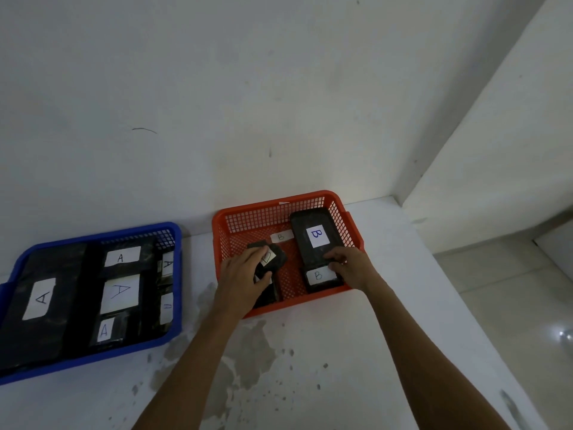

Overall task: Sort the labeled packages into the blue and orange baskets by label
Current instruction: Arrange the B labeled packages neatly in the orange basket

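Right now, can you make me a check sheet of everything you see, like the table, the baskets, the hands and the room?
Surface: white table, stained and speckled near the front.
Job's things: blue basket on the left, holding black packages with A labels. Orange basket on the right, holding black packages with B labels.
Clutter: nothing seen.
Hands: left hand grips a small black package inside the orange basket; its label is not readable. Right hand holds the near end of a large black package marked B.
Cables: nothing seen.
Surroundings: white wall behind the baskets, a corner on the right, tiled floor lower right.
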Demonstrator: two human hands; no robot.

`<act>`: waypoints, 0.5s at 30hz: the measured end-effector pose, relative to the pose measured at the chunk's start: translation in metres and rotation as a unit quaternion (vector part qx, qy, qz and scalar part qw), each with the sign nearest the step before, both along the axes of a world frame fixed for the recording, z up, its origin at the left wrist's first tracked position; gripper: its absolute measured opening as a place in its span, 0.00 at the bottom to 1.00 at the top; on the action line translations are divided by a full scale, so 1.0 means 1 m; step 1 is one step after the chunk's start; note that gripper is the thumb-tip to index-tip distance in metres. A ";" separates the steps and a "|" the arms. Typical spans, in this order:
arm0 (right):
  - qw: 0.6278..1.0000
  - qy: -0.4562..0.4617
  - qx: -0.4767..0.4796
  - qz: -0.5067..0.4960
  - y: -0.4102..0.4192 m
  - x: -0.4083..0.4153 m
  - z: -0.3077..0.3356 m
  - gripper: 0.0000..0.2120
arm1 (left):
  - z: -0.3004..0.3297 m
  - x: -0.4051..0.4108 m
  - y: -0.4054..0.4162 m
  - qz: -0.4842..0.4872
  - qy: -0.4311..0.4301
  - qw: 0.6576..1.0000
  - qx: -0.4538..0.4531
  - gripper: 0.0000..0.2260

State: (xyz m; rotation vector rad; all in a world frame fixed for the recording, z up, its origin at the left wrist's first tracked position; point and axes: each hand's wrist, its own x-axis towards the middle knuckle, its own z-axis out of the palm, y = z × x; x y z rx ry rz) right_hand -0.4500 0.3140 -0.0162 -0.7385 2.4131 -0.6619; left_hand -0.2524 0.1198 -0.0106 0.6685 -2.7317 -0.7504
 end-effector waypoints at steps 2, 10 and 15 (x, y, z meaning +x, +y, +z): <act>0.998 -0.030 -0.052 -0.017 0.001 0.001 0.001 0.12 | 0.002 -0.001 -0.001 0.011 0.013 1.000 -0.005 0.24; 0.959 -0.132 -0.187 -0.169 -0.052 0.010 0.009 0.11 | 0.013 0.010 -0.020 0.072 0.054 0.996 0.013 0.24; 0.965 -0.050 -0.191 -0.172 -0.121 0.003 0.013 0.12 | 0.015 0.022 -0.039 0.107 0.052 0.993 0.020 0.25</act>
